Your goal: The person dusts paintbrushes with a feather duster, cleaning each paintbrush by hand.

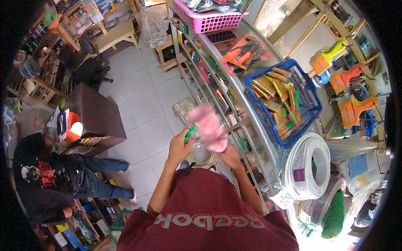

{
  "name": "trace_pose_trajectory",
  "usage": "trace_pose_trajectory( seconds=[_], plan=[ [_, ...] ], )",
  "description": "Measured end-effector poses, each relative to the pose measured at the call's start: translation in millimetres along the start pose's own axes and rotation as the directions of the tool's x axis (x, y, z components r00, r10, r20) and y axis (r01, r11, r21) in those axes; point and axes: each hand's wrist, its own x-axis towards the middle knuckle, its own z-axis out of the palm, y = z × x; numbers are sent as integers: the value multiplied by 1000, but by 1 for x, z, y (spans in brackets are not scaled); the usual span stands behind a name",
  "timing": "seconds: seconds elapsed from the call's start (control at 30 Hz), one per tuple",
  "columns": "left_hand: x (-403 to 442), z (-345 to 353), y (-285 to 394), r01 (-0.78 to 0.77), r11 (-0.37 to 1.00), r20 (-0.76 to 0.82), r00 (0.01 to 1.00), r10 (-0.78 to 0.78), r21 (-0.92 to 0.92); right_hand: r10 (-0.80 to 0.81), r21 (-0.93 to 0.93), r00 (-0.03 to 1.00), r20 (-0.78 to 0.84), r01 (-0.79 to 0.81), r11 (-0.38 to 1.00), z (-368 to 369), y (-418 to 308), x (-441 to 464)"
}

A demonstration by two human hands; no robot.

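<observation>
My left hand point(179, 147) is closed around the green handle point(191, 133) of a small tool. The rest of that tool is hidden behind a pink cloth point(208, 127), which is smeared by motion. Wrapped in the cloth's lower right edge, my right hand point(229, 156) is closed on it, its fingers partly covered. Both hands are in front of my chest, left of the glass counter. Nearby on the counter, a blue basket point(307, 102) holds several flat, yellowish-brown tools point(281, 90), some with green or yellow handles.
A pink basket point(217, 23) and orange-handled tools in packaging point(245, 53) sit farther up the glass counter. Coiled white cable point(307, 165) and green twine point(334, 215) lie to the right. At left, a person point(50, 180) stands beside a brown cabinet point(100, 117). Paintbrushes point(356, 111) hang at right.
</observation>
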Motion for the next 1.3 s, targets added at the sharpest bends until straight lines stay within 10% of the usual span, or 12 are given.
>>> trace_pose_trajectory(
  seconds=[0.07, 0.17, 0.27, 0.4, 0.5, 0.57, 0.67, 0.9, 1.03, 1.1, 1.17, 1.3],
  plan=[
    [-17, 18, -24, -185, 978, -104, 979, 175, -99, -175, 143, 985, 0, 173, 974, -2, 21, -9],
    [-17, 10, 30, 145, 975, 76, 984, -160, 171, -257, 326, 962, -97, 275, 905, -10, 35, -22],
    [-35, 26, 33, 116, 988, 28, 992, -119, 102, -239, 414, 937, -255, 330, 848, 2, 64, -24],
    [-60, 49, 20, -99, 993, -81, 991, 104, 62, -369, 231, 924, 106, 338, 912, -5, 79, -45],
    [-68, 47, 50, 146, 980, -38, 989, -142, 138, -219, 398, 924, -313, 336, 854, -5, 71, -57],
    [-71, 49, 58, 232, 962, -13, 972, -233, 143, -208, 208, 959, -192, 247, 946, 0, 96, -52],
    [-82, 67, 19, -142, 988, -120, 984, 134, -59, -234, 120, 962, 144, 218, 969, -11, 85, -66],
    [-67, 70, 38, 157, 980, 85, 982, -168, 120, -199, 240, 932, -302, 277, 931, -7, 97, -52],
    [-54, 85, 28, -238, 965, -7, 971, 240, 109, -342, 104, 939, 26, 338, 936, -23, 88, -69],
    [-54, 84, 34, -208, 973, 15, 978, 208, 99, -231, 246, 972, -49, 236, 940, -24, 97, -66],
    [-58, 81, 48, 165, 984, 134, 976, -171, 62, -161, 314, 976, -149, 201, 928, -22, 103, -63],
    [-62, 88, 36, 60, 996, 129, 989, -69, 72, -78, 195, 986, -149, 107, 975, -20, 106, -67]
  ],
)
